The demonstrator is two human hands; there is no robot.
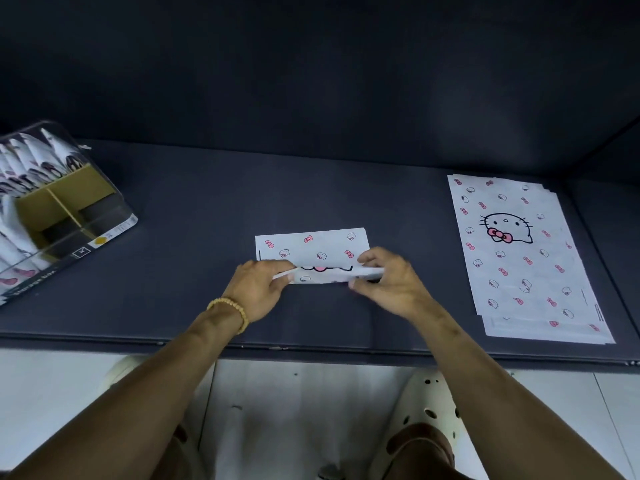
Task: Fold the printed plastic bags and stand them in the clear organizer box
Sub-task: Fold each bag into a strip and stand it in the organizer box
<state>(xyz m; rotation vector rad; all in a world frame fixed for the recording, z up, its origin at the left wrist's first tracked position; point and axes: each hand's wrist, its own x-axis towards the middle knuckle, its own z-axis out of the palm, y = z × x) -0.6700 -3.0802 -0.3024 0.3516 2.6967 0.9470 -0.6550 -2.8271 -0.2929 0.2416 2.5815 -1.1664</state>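
Observation:
A white plastic bag printed with pink bows and cat faces (311, 247) lies partly folded in the middle of the dark table. My left hand (259, 289) pinches the near folded edge at its left end. My right hand (384, 282) pinches the same edge at its right end, lifting the flap off the table. A stack of flat printed bags (519, 258) lies at the right. The clear organizer box (69, 216) stands at the far left, holding several folded bags upright in its rear and left compartments.
Tan cardboard dividers (55, 199) split the box into compartments. The table's front edge (311, 351) runs just below my wrists. A dark wall rises behind the table. A beaded bracelet (232, 310) circles my left wrist. White shoes show on the floor below.

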